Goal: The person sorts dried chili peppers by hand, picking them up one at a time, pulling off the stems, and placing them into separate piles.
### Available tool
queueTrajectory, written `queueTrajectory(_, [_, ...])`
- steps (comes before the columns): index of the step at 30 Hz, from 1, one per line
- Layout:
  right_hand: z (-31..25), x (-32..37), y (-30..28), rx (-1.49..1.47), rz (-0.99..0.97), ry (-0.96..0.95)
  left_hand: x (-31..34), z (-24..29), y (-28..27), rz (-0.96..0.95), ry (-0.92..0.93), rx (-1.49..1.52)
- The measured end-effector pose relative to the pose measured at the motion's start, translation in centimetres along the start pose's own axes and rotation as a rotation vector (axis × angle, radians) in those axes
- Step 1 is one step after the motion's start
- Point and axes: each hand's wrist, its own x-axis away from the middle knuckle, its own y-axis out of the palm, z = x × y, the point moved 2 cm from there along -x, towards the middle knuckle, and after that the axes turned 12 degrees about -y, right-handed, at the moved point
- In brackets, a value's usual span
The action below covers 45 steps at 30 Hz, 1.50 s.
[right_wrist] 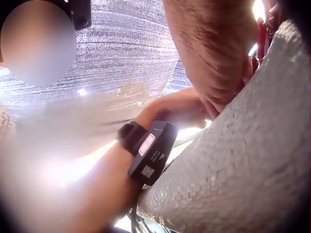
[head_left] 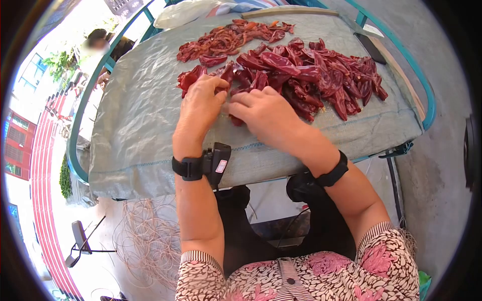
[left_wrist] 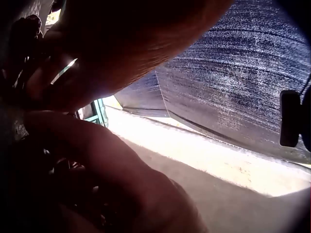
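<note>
Dried red chili peppers (head_left: 301, 75) lie in a broad heap on a grey woven sheet (head_left: 145, 110). My left hand (head_left: 200, 103) is at the heap's near left edge, fingers curled, gripping a dried red chili pepper (head_left: 189, 79) that shows beside the knuckles. Close to its right, my right hand (head_left: 268, 114) has bent fingers pointing at the left one; motion blurs their tips, and I cannot tell what they hold. Dark red pepper shows beneath it. In the left wrist view the left thumb and fingers are mostly in shadow.
A second heap of darker, flattened pepper pieces (head_left: 226, 41) lies farther back. A black phone (head_left: 370, 48) rests at the right edge of the sheet. A teal metal rail (head_left: 409, 47) curves round the surface. Loose wire (head_left: 148, 241) lies on the floor; a person (head_left: 103, 47) is beyond the rail.
</note>
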Motion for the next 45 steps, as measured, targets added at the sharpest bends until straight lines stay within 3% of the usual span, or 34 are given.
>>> queueTrajectory(2, [-0.5, -0.2, 0.4, 0.035, -0.106, -0.011, 0.1, 0.4, -1.1, 0.154, -0.043, 0.023])
queueTrajectory(6, [-0.2, -0.4, 0.3, -0.021, -0.027, 0.039, 0.9, 1.1, -3.2, 0.321, -0.206, 0.038])
queueTrajectory(8, [0.0, -0.6, 0.3, -0.095, 0.034, 0.103, 1.4, 0.8, -3.6, 0.490, -0.106, -0.082])
queueTrajectory(10, [0.2, -1.1, -0.5, -0.191, 0.213, 0.163, 1.6, 0.7, -3.6, 0.620, -0.059, -0.124])
queueTrajectory(11, [0.2, -1.4, -1.0, -0.240, 0.302, 0.193, 1.6, 0.8, -3.7, 0.602, -0.040, -0.092])
queueTrajectory(13, [0.0, -1.8, -1.3, -0.473, 0.316, 0.431, 1.5, 1.6, -3.9, 0.564, 0.002, -0.028])
queueTrajectory(15, [-0.1, -2.0, -1.5, -0.671, 0.263, 0.582, 0.7, 1.3, -3.1, 0.327, -0.045, 0.152])
queueTrajectory(16, [-0.1, -2.0, -1.2, -0.614, 0.293, 0.569, 0.4, 1.1, -2.6, 0.208, -0.068, 0.242])
queueTrajectory(18, [-0.1, -1.8, -0.4, -0.503, 0.354, 0.545, 0.4, 1.0, -1.7, 0.160, -0.006, 0.079])
queueTrajectory(21, [0.6, -1.8, -1.0, 0.125, 0.241, 0.189, 0.3, -0.3, -0.3, 0.063, 0.047, -0.016])
queueTrajectory(23, [1.0, -1.5, -0.8, 0.159, 0.172, 0.206, 0.2, -1.3, 0.4, 0.020, 0.068, -0.151])
queueTrajectory(26, [1.3, -1.1, -0.3, 0.237, 0.085, 0.233, 0.9, 0.0, 0.2, 0.010, -0.066, -0.324])
queueTrajectory(29, [1.9, -0.8, 0.4, 0.278, 0.033, 0.234, 0.8, -0.4, 0.5, 0.022, -0.026, -0.411])
queueTrajectory(32, [1.9, -0.8, 0.8, 0.280, -0.010, 0.222, 0.9, 0.4, -0.4, 0.014, -0.109, -0.389])
queueTrajectory(35, [1.9, -1.1, 1.2, 0.288, -0.035, 0.204, 0.7, 0.2, -0.7, 0.283, -0.114, -0.342])
queueTrajectory(40, [2.4, -1.6, 0.6, 0.211, 0.064, 0.195, 2.1, 2.1, -3.2, 0.533, -0.129, -0.049])
queueTrajectory(43, [2.3, -2.2, 0.0, 0.088, 0.184, 0.178, 1.2, 0.2, -4.0, 0.911, -0.018, -0.149])
queueTrajectory(45, [2.3, -2.3, 0.0, -0.013, 0.154, 0.220, 1.0, -1.8, -3.6, 0.968, -0.081, -0.123])
